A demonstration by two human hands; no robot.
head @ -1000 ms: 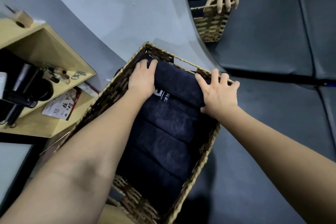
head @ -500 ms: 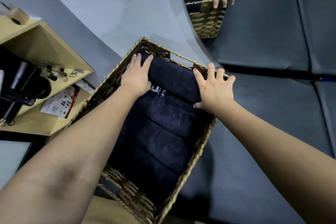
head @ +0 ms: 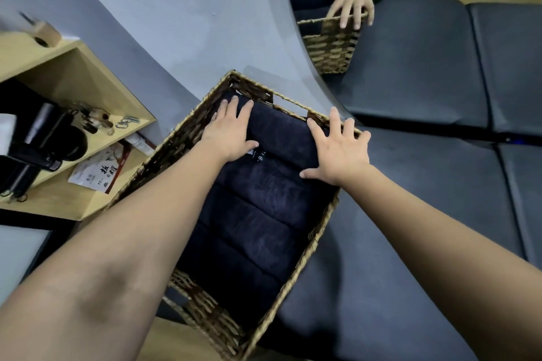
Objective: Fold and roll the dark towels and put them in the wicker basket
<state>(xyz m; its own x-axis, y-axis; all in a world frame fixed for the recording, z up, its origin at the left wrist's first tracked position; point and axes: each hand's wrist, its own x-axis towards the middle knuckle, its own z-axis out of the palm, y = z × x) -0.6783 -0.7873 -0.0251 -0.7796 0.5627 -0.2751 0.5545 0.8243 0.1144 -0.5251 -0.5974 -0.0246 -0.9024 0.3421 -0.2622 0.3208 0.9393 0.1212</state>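
Note:
A rectangular wicker basket (head: 308,246) stands on a dark padded surface and holds several rolled dark towels side by side. The farthest roll (head: 281,135) lies against the basket's far wall, with a small white label near its left end. My left hand (head: 231,132) presses flat on the left end of that roll, fingers straight. My right hand (head: 337,152) presses on its right end with fingers spread, fingertips reaching the basket's far rim. Nearer rolls (head: 252,228) fill the basket toward me.
A mirror (head: 381,38) on the grey wall reflects the basket and a hand. Dark cushions (head: 440,184) stretch to the right. A wooden shelf (head: 73,126) at left holds a black device, a leaflet and small metal items.
Both hands stay pressed on the farthest roll; my right hand's fingers have spread a little wider. The view has shifted slightly.

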